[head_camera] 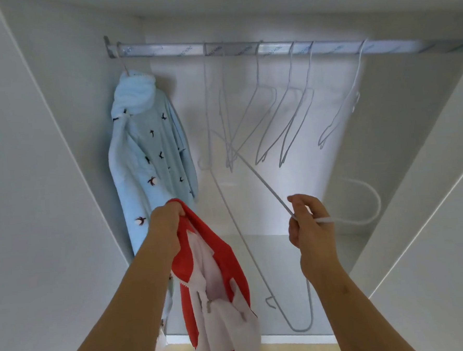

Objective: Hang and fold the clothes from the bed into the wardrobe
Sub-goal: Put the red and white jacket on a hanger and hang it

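Observation:
My left hand [166, 220] grips the top edge of a red and white garment [218, 290], which hangs down in front of the open wardrobe. My right hand [306, 222] pinches a white wire hanger [251, 171] near its neck, off the rail; its hook curls out to the right and its frame slants down and to the left. A metal rail [244, 49] runs across the top of the wardrobe. On the rail's left end hangs a light blue garment with dark bird prints [147, 153].
Several empty white wire hangers [289, 112] hang along the rail, one more [348, 105] further right. White wardrobe walls close in on both sides, with a shelf [269, 243] at the back below the hangers. Wooden floor [290, 350] shows at the bottom.

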Demonstrator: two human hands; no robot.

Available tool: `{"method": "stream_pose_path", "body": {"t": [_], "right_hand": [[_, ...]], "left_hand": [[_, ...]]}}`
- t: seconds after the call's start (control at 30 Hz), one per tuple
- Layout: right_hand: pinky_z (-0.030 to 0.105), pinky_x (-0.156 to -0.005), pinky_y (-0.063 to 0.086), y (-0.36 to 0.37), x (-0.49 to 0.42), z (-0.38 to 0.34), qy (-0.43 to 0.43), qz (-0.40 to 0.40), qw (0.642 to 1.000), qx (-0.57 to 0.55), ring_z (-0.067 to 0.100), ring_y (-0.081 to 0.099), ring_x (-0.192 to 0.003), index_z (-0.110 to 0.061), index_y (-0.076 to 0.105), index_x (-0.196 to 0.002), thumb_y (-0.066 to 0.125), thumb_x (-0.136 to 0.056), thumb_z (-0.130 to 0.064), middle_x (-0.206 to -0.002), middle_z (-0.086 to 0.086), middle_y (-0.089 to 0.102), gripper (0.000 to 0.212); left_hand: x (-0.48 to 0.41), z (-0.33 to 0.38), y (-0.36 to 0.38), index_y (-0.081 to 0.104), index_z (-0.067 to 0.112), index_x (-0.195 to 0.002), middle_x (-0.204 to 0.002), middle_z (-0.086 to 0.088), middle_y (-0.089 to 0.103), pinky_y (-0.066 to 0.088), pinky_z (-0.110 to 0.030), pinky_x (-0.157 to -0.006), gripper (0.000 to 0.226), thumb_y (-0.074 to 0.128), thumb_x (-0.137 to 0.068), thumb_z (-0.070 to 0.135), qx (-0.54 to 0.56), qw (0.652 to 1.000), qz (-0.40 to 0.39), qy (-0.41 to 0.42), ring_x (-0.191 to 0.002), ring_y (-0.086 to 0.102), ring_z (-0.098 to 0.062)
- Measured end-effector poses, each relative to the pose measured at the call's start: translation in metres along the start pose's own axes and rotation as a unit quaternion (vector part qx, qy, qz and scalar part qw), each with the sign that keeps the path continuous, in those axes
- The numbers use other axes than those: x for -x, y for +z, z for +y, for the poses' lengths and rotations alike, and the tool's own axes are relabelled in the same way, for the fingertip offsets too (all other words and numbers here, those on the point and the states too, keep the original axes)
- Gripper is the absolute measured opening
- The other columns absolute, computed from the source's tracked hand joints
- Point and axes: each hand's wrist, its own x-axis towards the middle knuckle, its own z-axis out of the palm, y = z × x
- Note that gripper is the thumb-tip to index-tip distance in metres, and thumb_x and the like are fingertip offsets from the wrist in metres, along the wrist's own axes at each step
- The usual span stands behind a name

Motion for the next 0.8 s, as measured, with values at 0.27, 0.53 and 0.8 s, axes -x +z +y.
{"method": "stream_pose_path", "body": {"t": [0.27,0.53,0.8], "right_hand": [[0.014,-0.034,0.023,-0.014,-0.004,0.011,0.066,0.011,0.997,0.045,0.006,0.022,-0.03,-0.016,0.036,-0.047,0.063,-0.086,-0.011,-0.034,-0.007,0.028,0.048],[0.018,-0.038,0.018,-0.021,-0.002,0.025,0.1,0.011,0.981,0.168,0.011,0.018,-0.04,-0.02,0.027,-0.044,0.063,-0.08,-0.005,-0.04,-0.005,0.023,0.053],[0.013,-0.036,0.022,0.011,-0.001,0.026,0.063,-0.046,0.97,0.23,0.005,0.02,-0.036,-0.016,0.027,-0.05,0.062,-0.083,-0.012,-0.038,-0.011,0.024,0.047]], "left_hand": [[-0.017,0.007,-0.016,0.054,0.011,-0.111,-0.087,-0.01,0.061,0.049,-0.035,-0.067,0.03,0.06,-0.086,0.027,0.081,0.996,0.007,0.023,-0.071,0.057,-0.025],[-0.021,0.021,-0.038,0.059,0.014,-0.09,-0.073,-0.005,0.058,0.046,-0.031,-0.066,0.012,0.061,-0.084,0.024,-0.075,0.981,0.056,0.169,-0.062,0.055,-0.021],[0.02,0.003,-0.013,0.061,0.029,-0.086,-0.075,0.008,0.06,0.052,-0.034,-0.079,0.009,0.069,-0.081,0.028,-0.306,0.898,-0.049,0.312,-0.076,0.06,-0.018]]}}
